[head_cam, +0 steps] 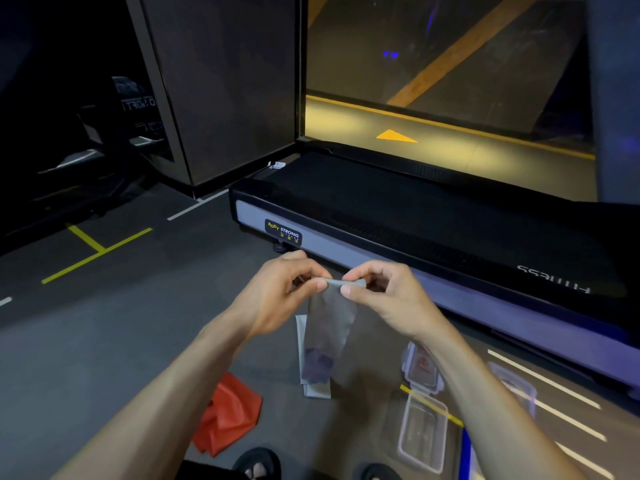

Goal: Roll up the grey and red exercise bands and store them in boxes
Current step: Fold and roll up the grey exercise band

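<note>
Both hands are raised in front of the person, and between them they hold the grey band [332,327] by its top edge — that edge is rolled into a thin tube. The left hand [284,292] pinches the tube's left end with curled fingers; the right hand [384,296] pinches the right end, thumb in front. The rest of the band hangs straight down below the hands toward the floor [104,341]. Below the left forearm the red band [228,417] lies crumpled on the floor. Under the right forearm sit clear plastic boxes [420,434] — one open, with a lid [420,370] lying just beyond it. Beyond the hands lies a treadmill [415,216].
</note>
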